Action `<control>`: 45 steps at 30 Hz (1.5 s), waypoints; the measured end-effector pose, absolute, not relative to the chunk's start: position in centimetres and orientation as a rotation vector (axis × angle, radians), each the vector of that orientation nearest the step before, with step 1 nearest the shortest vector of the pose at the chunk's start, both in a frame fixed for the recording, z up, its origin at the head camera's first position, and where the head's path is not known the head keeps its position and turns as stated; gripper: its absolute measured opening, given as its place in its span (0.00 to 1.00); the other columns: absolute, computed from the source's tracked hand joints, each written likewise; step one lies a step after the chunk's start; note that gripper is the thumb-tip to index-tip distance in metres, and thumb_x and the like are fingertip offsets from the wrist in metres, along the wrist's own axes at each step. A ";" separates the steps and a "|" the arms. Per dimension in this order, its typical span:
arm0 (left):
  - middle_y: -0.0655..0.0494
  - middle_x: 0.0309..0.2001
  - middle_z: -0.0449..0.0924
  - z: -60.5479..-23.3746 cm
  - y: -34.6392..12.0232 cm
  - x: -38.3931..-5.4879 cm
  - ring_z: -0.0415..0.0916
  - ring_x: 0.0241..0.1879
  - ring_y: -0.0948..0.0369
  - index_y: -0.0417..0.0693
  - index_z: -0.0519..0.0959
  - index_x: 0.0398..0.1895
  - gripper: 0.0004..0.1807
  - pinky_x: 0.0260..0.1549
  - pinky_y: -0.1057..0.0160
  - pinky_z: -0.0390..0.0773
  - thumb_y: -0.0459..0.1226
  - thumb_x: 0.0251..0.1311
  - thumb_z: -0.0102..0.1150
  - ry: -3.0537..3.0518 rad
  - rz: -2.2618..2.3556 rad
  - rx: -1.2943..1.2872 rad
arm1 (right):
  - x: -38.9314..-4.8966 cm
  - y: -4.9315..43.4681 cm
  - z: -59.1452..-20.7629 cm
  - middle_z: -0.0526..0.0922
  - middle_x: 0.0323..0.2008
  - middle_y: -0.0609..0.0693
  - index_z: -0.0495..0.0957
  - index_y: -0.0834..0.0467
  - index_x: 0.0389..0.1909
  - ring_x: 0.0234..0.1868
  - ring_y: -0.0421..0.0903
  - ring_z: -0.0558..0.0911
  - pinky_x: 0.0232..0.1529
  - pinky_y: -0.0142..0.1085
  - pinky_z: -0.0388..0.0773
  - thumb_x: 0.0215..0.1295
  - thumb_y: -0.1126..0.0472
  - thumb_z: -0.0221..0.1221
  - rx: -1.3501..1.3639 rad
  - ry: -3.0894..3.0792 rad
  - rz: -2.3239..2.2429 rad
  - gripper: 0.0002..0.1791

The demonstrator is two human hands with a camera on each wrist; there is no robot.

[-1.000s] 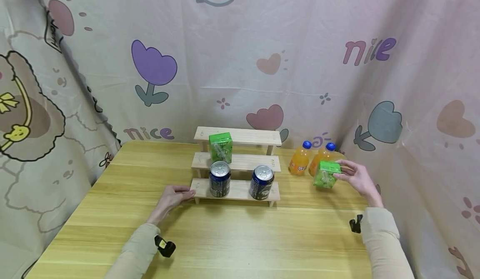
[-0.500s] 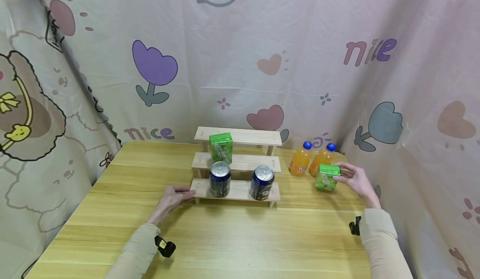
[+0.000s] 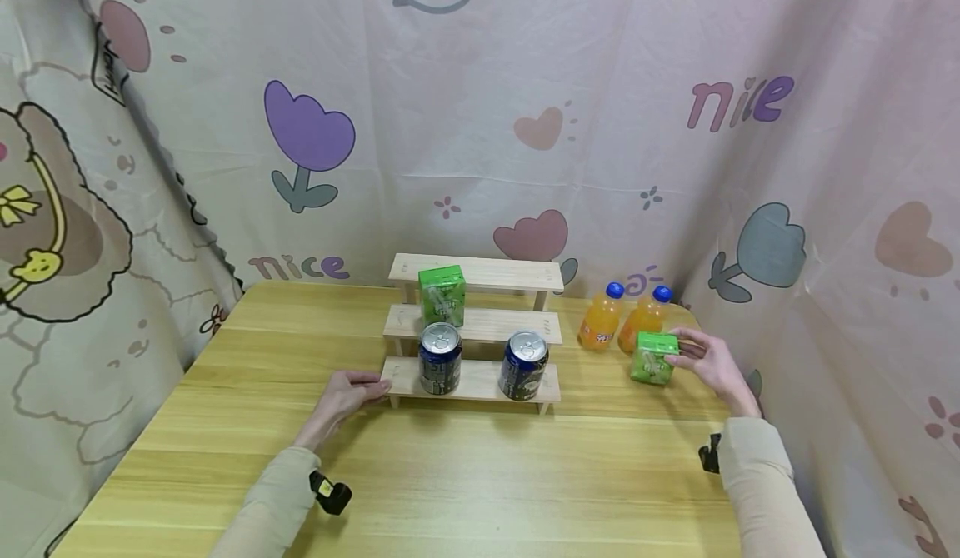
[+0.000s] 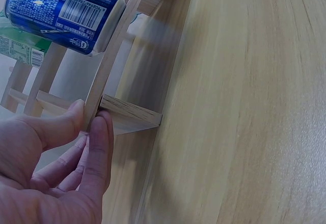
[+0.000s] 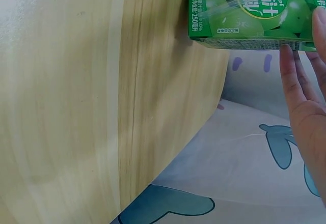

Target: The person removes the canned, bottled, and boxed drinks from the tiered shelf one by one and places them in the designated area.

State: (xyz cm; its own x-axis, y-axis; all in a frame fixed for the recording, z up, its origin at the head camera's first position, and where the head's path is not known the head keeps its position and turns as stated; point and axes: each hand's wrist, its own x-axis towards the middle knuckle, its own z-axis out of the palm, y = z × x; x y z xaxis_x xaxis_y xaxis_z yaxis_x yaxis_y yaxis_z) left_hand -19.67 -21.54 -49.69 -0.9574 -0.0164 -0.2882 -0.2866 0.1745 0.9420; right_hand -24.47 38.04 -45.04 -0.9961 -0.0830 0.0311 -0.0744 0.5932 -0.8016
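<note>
A three-step wooden rack [image 3: 480,381] stands near the middle of the table. My left hand [image 3: 343,401] pinches the left end of its lowest step; in the left wrist view the thumb [image 4: 66,124] lies on the upper face and the fingers underneath. On that step are two dark blue cans, the left can [image 3: 440,360] and the right can [image 3: 523,366]. One green juice carton [image 3: 442,296] stands at the left of the middle step. At the right, my right hand [image 3: 708,362] grips another green juice carton [image 5: 254,10] by its right side, thumb in front, fingers along the side.
Two orange drink bottles with blue caps, the left bottle [image 3: 599,321] and the right bottle [image 3: 643,318], stand behind the held carton. The carton partly covers the right one. A printed curtain [image 3: 600,42] hangs behind the table [image 3: 480,475] and along both sides.
My right hand has brought the juice carton slightly down and toward me, in front of the right bottle, with little motion in the last half second. The left hand and rack stay still.
</note>
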 end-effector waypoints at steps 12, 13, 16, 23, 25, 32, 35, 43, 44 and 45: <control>0.44 0.39 0.89 -49.8 -21.5 -19.6 0.87 0.35 0.64 0.17 0.70 0.59 0.26 0.44 0.64 0.89 0.29 0.64 0.64 2.182 1.923 -0.282 | -24.6 38.4 -44.9 0.65 0.71 0.73 0.63 0.69 0.71 0.69 0.71 0.69 0.66 0.53 0.74 0.71 0.65 0.60 -0.154 2.799 -1.326 0.31; 0.45 0.39 0.89 -49.7 -21.5 -19.6 0.87 0.35 0.63 0.17 0.70 0.60 0.26 0.44 0.64 0.89 0.28 0.64 0.63 2.173 1.932 -0.278 | -24.6 38.4 -44.9 0.64 0.71 0.73 0.63 0.69 0.71 0.69 0.70 0.69 0.66 0.51 0.75 0.71 0.66 0.59 -0.157 2.799 -1.321 0.31; 0.47 0.38 0.89 -49.7 -21.5 -19.6 0.87 0.35 0.64 0.16 0.69 0.60 0.26 0.44 0.65 0.89 0.28 0.64 0.62 2.153 1.947 -0.276 | -24.6 38.7 -44.9 0.65 0.71 0.72 0.63 0.69 0.71 0.69 0.70 0.70 0.61 0.34 0.81 0.71 0.66 0.59 -0.158 2.810 -1.306 0.30; 0.49 0.38 0.89 -49.7 -21.5 -19.6 0.85 0.34 0.66 0.17 0.70 0.59 0.26 0.44 0.65 0.89 0.28 0.65 0.63 2.174 1.926 -0.276 | -24.5 39.0 -45.0 0.65 0.70 0.74 0.61 0.71 0.72 0.67 0.69 0.70 0.52 0.15 0.77 0.71 0.69 0.58 -0.190 2.784 -1.339 0.31; 0.48 0.39 0.89 -49.7 -21.5 -19.6 0.86 0.35 0.66 0.17 0.70 0.60 0.26 0.44 0.65 0.89 0.29 0.65 0.63 2.177 1.924 -0.276 | -24.4 39.1 -45.0 0.64 0.70 0.75 0.61 0.71 0.72 0.67 0.67 0.71 0.51 0.15 0.77 0.71 0.69 0.58 -0.190 2.774 -1.350 0.31; 0.48 0.38 0.88 -49.7 -21.5 -19.6 0.86 0.35 0.65 0.16 0.68 0.61 0.27 0.45 0.65 0.89 0.28 0.65 0.62 2.141 1.956 -0.277 | -24.3 39.4 -45.2 0.63 0.71 0.75 0.60 0.72 0.72 0.62 0.41 0.78 0.52 0.15 0.77 0.71 0.69 0.57 -0.210 2.762 -1.377 0.32; 0.50 0.37 0.88 -49.7 -21.5 -19.6 0.86 0.34 0.66 0.16 0.69 0.60 0.26 0.44 0.65 0.89 0.28 0.65 0.62 2.149 1.949 -0.276 | -24.2 39.4 -45.3 0.62 0.71 0.74 0.59 0.71 0.72 0.65 0.52 0.77 0.52 0.15 0.76 0.72 0.68 0.57 -0.203 2.769 -1.361 0.32; 0.47 0.38 0.89 -49.9 -21.5 -19.7 0.86 0.34 0.65 0.17 0.69 0.60 0.26 0.45 0.63 0.89 0.29 0.65 0.63 2.173 1.924 -0.272 | -24.2 39.5 -45.5 0.60 0.72 0.74 0.58 0.71 0.73 0.69 0.72 0.65 0.55 0.18 0.77 0.73 0.68 0.55 -0.184 2.770 -1.341 0.32; 0.47 0.39 0.89 -49.9 -21.5 -19.7 0.86 0.34 0.65 0.17 0.69 0.60 0.26 0.45 0.63 0.89 0.29 0.65 0.63 2.178 1.919 -0.271 | -24.2 39.5 -45.5 0.60 0.73 0.74 0.57 0.71 0.73 0.70 0.72 0.66 0.55 0.18 0.77 0.73 0.68 0.55 -0.181 2.770 -1.340 0.32; 0.46 0.39 0.89 -49.9 -21.5 -19.7 0.86 0.35 0.65 0.17 0.69 0.60 0.26 0.45 0.62 0.89 0.29 0.65 0.63 2.182 1.914 -0.269 | -24.2 39.5 -45.5 0.59 0.73 0.74 0.57 0.71 0.74 0.70 0.72 0.66 0.56 0.19 0.77 0.73 0.68 0.55 -0.177 2.767 -1.341 0.32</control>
State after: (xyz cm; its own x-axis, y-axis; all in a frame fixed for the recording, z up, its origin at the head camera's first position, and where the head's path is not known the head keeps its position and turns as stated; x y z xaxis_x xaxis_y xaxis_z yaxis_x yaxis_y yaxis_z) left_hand -19.69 -21.51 -49.88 -0.9575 0.0110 -0.2881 -0.2842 0.1318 0.9496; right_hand -24.16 39.49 -45.49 -0.9915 -0.1300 -0.0058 -0.0761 0.6148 -0.7850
